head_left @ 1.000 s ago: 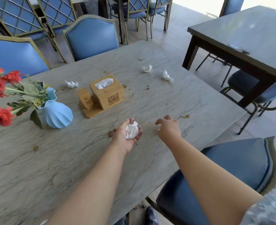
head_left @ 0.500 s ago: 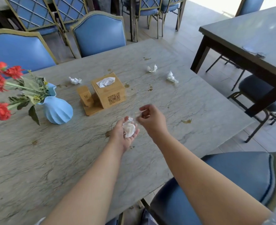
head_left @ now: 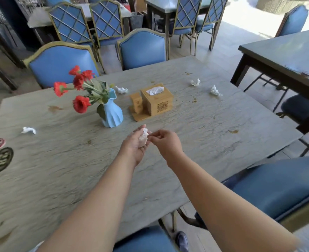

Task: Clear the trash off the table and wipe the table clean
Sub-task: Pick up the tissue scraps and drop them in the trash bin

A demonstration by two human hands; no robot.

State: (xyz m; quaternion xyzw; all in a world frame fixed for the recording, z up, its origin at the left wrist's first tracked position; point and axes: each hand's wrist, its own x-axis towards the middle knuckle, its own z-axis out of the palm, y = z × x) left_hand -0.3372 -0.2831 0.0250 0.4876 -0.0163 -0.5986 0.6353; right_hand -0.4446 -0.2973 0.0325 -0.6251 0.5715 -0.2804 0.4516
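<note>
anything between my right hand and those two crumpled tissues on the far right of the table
Nothing visible. From the right hand to the two crumpled tissues lies only bare, stained table. The wooden tissue box stands left of that line.

I see one white paper ball (head_left: 143, 139) in the left hand (head_left: 135, 142) (cupped), four more (head_left: 28, 130) scattered on the stained grey desk (head_left: 204, 124).

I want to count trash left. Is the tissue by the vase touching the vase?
Apart. The head view shows bare table between the crumpled tissue and the blue vase.
</note>
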